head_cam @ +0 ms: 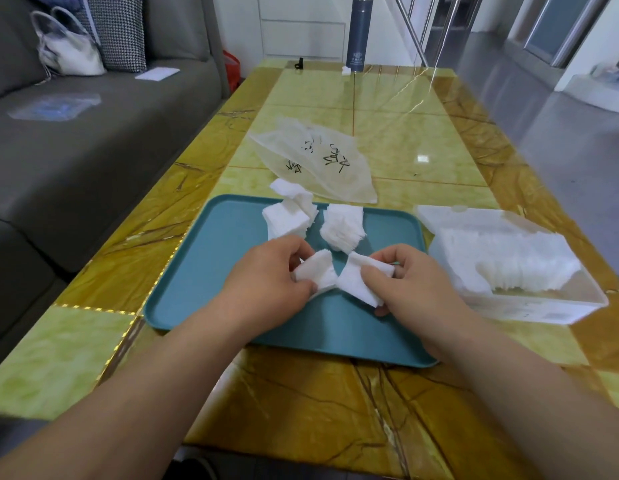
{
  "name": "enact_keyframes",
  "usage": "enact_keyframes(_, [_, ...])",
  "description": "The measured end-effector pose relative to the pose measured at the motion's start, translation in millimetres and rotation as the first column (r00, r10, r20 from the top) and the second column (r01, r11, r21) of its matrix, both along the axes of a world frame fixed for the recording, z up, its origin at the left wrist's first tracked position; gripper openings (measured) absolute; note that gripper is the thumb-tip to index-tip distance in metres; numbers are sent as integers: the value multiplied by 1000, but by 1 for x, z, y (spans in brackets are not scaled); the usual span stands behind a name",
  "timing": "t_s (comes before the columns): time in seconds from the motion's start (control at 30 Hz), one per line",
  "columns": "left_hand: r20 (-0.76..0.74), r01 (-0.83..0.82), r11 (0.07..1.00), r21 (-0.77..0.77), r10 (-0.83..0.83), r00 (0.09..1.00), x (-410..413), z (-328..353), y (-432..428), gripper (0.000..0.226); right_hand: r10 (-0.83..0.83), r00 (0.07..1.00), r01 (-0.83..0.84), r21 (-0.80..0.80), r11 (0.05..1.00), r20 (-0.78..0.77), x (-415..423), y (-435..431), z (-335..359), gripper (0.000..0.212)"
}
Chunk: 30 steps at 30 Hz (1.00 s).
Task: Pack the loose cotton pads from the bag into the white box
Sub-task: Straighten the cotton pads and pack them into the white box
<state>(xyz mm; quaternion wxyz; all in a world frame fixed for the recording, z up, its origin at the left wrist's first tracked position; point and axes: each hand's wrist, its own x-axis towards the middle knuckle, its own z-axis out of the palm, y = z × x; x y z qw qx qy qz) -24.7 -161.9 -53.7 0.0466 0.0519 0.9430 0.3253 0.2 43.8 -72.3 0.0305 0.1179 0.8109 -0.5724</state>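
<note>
One tray [204,271], one box [529,308], one bag [321,161]

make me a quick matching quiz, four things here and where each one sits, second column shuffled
1 printed plastic bag
2 white box
3 dark flask
4 white handbag

a on the sofa
b right of the teal tray
c far end of the table
d on the table just beyond the tray's far edge

Pairs: 1-d, 2-b, 3-c, 4-a
</note>
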Motion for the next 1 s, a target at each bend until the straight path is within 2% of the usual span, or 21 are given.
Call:
enact_keyframes(0.13, [-43,-56,990,129,62,997,-1,1,-2,13,-14,1000,13,-38,999,-8,3,-2,5,6])
enact_keyframes(0.27, [-98,-107,918,382,155,983,4,13,-5,8,-44,999,43,-164,985,2,5,-3,12,6])
enact_keyframes(0.33, [-59,-64,857,511,109,992,11,19,-4,9,-50,999,45,-168,985,-23,5,-4,15,6])
enact_keyframes(0.43, [58,37,763,646,-97,994,20,23,2,12,-34,997,24,-158,987,-64,7,-4,21,12])
enact_keyframes(0.57, [87,89,760,644,-188,978,20,17,7,14,56,995,-70,-174,982,-85,10,-6,24,28])
enact_keyframes(0.67, [104,46,744,667,-154,983,16,14,9,11,126,986,-146,-215,966,-105,11,-10,24,21])
enact_keyframes(0.8, [95,20,739,674,-113,989,13,8,10,10,139,986,-159,-256,953,-95,12,-12,26,21])
enact_keyframes(1.0, [77,48,747,663,-132,988,11,3,8,8,190,977,-207,-210,955,-97,13,-10,28,23])
